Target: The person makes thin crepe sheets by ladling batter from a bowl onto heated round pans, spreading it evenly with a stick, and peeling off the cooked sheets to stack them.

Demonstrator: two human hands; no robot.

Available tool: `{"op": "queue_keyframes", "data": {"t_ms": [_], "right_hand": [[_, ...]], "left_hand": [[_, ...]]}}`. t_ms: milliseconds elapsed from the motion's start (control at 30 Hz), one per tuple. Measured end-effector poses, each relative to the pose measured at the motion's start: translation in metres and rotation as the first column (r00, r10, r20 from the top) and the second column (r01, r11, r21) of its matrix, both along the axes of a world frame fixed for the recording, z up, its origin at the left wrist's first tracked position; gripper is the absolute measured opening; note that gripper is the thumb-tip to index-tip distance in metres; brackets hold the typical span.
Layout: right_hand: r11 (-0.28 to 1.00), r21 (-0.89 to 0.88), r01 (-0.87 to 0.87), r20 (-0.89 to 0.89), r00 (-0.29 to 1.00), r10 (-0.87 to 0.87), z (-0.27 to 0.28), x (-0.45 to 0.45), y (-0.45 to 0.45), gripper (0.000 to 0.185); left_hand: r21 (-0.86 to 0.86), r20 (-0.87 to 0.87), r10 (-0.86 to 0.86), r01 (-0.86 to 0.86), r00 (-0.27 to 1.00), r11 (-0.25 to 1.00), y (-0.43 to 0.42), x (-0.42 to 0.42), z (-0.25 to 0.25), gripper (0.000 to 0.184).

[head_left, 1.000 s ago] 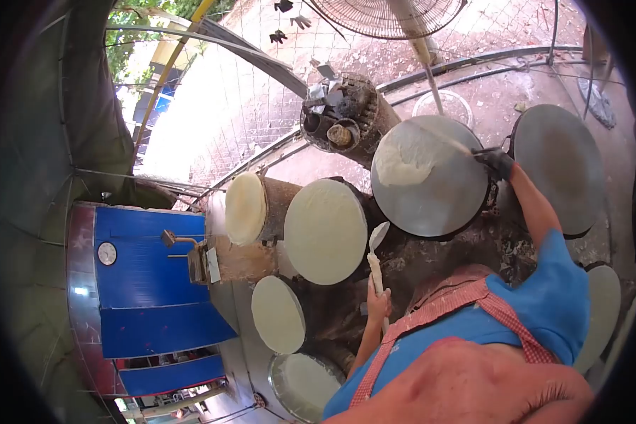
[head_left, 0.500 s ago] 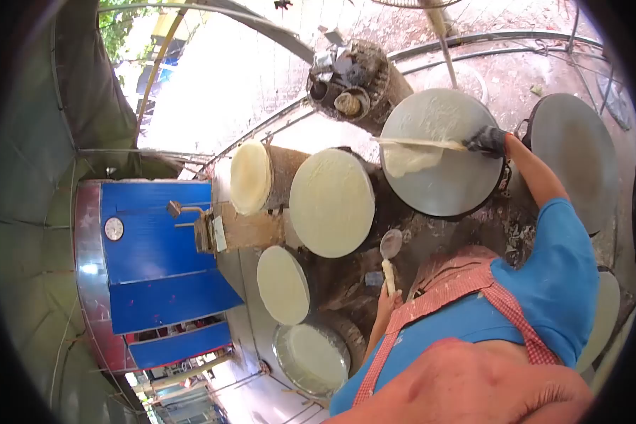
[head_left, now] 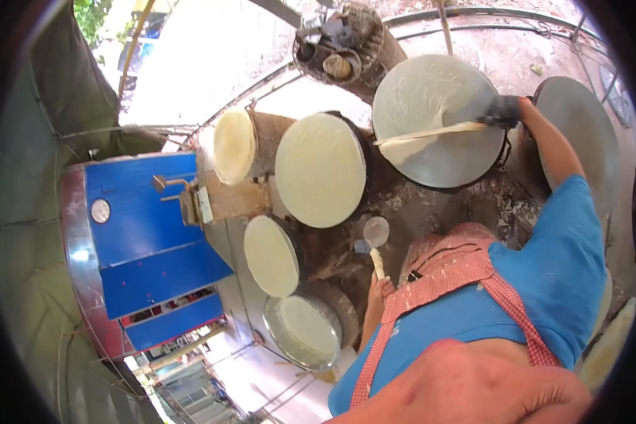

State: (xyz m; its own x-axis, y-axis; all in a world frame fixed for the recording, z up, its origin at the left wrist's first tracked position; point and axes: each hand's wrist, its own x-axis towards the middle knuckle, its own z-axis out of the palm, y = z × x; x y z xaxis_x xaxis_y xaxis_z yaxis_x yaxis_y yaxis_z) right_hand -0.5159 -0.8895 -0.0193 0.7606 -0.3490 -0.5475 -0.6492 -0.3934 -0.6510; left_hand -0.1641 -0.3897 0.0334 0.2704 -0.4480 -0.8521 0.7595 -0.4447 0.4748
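My right hand (head_left: 503, 112), in a dark glove, grips one end of a long flat wooden spreader (head_left: 431, 133). The spreader lies across a large round griddle (head_left: 466, 159). Pale batter (head_left: 427, 85) coats much of the griddle's far and left side, with a thicker patch along the spreader. Low beside the apron, my left hand (head_left: 380, 288) is closed around the pale, wrapped-looking handle of a ladle (head_left: 376, 231). The ladle's round bowl points away from me, above the dark floor.
To the left, batter sheets cover two round griddles, a larger one (head_left: 321, 169) and a smaller one (head_left: 272, 256). Nearer stands a basin (head_left: 268, 328) of pale batter. Round flatbreads (head_left: 233, 146) rest on a drum. Another griddle (head_left: 576, 134) stands right; a sooty stove (head_left: 389, 60) lies beyond.
The spreader has swung round on the griddle with my right hand, and batter now covers more of the far side. My left hand still holds the ladle. The whole view has shifted slightly.
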Motion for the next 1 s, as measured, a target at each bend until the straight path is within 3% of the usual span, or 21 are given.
{"op": "queue_keyframes", "data": {"t_ms": [33, 167, 233, 267, 333, 433, 567, 600, 700, 767, 800, 833, 867, 900, 933, 967, 1000], "right_hand": [[0.866, -0.36, -0.348, 0.08, 0.913, 0.4, -0.003, -0.033, 0.004, 0.03], [0.879, -0.433, -0.2, 0.133, 0.95, 0.281, 0.01, -0.072, 0.013, 0.028], [0.936, -0.348, -0.055, 0.216, 0.967, 0.137, 0.0, -0.044, 0.005, 0.027], [0.976, -0.208, 0.061, 0.217, 0.976, -0.015, 0.005, -0.017, 0.003, 0.027], [0.957, 0.085, 0.278, 0.03, 0.959, -0.282, 0.036, 0.029, 0.007, 0.026], [0.957, 0.231, 0.176, -0.198, 0.971, -0.131, 0.044, 0.021, 0.019, 0.025], [0.973, -0.231, 0.03, -0.203, 0.976, -0.078, 0.046, -0.109, 0.102, 0.023], [0.95, -0.304, 0.069, -0.209, 0.968, -0.138, 0.055, -0.143, 0.138, 0.022], [0.815, -0.446, 0.37, -0.121, 0.877, -0.464, 0.064, -0.177, 0.264, 0.022], [0.626, -0.466, 0.626, 0.055, 0.726, -0.685, 0.028, -0.137, 0.341, 0.022], [0.506, -0.433, 0.746, 0.19, 0.624, -0.758, -0.008, -0.106, 0.368, 0.022], [0.389, -0.346, 0.854, 0.362, 0.504, -0.784, -0.057, -0.064, 0.379, 0.022], [0.307, -0.238, 0.921, 0.575, 0.389, -0.72, -0.095, -0.017, 0.395, 0.023], [0.238, -0.101, 0.966, 0.806, 0.22, -0.55, -0.152, 0.037, 0.395, 0.023], [0.282, -0.584, 0.761, 0.566, 0.631, -0.531, -0.084, 0.103, 0.395, 0.024], [0.286, -0.602, 0.746, 0.484, 0.625, -0.613, -0.064, 0.148, 0.388, 0.024], [0.294, -0.601, 0.743, 0.396, 0.597, -0.698, -0.053, 0.177, 0.391, 0.026]], "left_hand": [[-0.014, 0.011, 0.005, -0.005, 1.0, 1.0, 0.007, 0.003, -0.013, 0.051], [-0.052, -0.106, 0.031, -0.037, 0.994, 0.998, 0.013, -0.002, 0.001, 0.047], [-0.024, -0.108, 0.051, -0.054, 0.993, 0.998, 0.028, -0.001, -0.011, 0.047], [-0.006, -0.105, 0.062, -0.063, 0.993, 0.998, 0.031, 0.0, -0.017, 0.047], [-0.011, -0.093, 0.026, -0.028, 0.995, 1.0, 0.039, 0.001, -0.021, 0.048], [-0.072, -0.091, 0.072, -0.079, 0.993, 0.994, 0.053, 0.013, -0.017, 0.047], [0.0, -0.053, 0.035, -0.035, 0.998, 0.999, 0.067, 0.038, -0.017, 0.045], [-0.085, -0.11, 0.036, -0.046, 0.993, 0.995, 0.073, 0.046, -0.02, 0.039], [-0.015, -0.201, -0.017, 0.014, 0.979, 1.0, 0.082, 0.079, -0.039, 0.03], [-0.041, -0.332, -0.092, 0.083, 0.939, 0.996, 0.09, 0.106, -0.058, 0.02], [-0.092, -0.288, -0.184, 0.164, 0.94, 0.982, 0.089, 0.111, -0.049, 0.019], [-0.025, -0.525, -0.031, 0.021, 0.851, 0.999, 0.091, 0.12, -0.045, 0.017], [-0.154, -0.536, -0.13, 0.055, 0.834, 0.987, 0.098, 0.128, -0.047, 0.011], [-0.186, -0.505, -0.167, 0.082, 0.847, 0.979, 0.1, 0.132, -0.038, 0.013], [-0.21, -0.465, -0.197, 0.109, 0.863, 0.972, 0.104, 0.133, -0.029, 0.016], [-0.23, -0.458, -0.207, 0.11, 0.864, 0.967, 0.106, 0.133, -0.031, 0.016], [-0.227, -0.581, -0.186, 0.061, 0.792, 0.972, 0.112, 0.14, -0.03, 0.017]]}}
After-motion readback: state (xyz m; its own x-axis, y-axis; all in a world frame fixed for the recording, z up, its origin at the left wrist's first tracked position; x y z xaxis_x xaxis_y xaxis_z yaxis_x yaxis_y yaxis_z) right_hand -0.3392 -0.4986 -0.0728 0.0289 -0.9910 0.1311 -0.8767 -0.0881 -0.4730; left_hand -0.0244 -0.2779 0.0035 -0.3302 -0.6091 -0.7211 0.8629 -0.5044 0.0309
